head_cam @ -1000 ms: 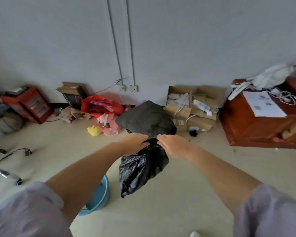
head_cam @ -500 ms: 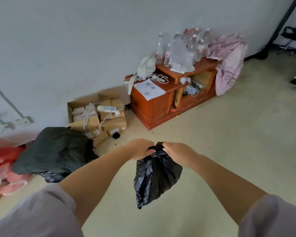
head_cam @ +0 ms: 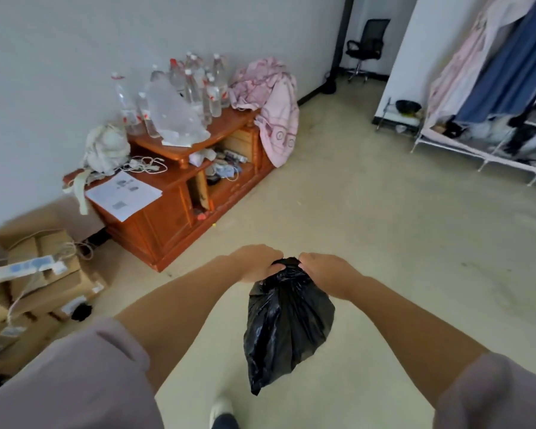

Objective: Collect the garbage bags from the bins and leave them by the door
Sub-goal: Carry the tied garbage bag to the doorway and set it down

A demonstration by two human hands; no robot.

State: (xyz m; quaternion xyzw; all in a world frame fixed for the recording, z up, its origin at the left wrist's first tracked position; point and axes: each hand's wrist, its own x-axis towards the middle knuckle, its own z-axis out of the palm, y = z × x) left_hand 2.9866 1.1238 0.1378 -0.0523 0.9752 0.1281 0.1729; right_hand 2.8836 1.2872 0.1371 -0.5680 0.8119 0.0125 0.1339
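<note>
A small black garbage bag [head_cam: 287,323] hangs in front of me above the beige floor. Its gathered top is bunched between my two hands. My left hand [head_cam: 256,263] grips the left side of the neck, fingers curled round the plastic. My right hand [head_cam: 330,274] grips the right side in the same way. The bag's body sags to a point below. A doorway [head_cam: 365,41] opens at the far end of the room, past the wall's dark edge.
A wooden TV cabinet [head_cam: 174,196] with several water bottles and a pink cloth stands against the left wall. Cardboard boxes [head_cam: 41,274] lie at the lower left. A clothes rack [head_cam: 495,97] fills the right. An office chair [head_cam: 367,44] stands beyond the doorway. My shoe [head_cam: 222,413] shows below.
My view has swung right, away from the blue bin and the clutter, toward the cabinet and the doorway. Both hands keep the same hold on the bag's neck.
</note>
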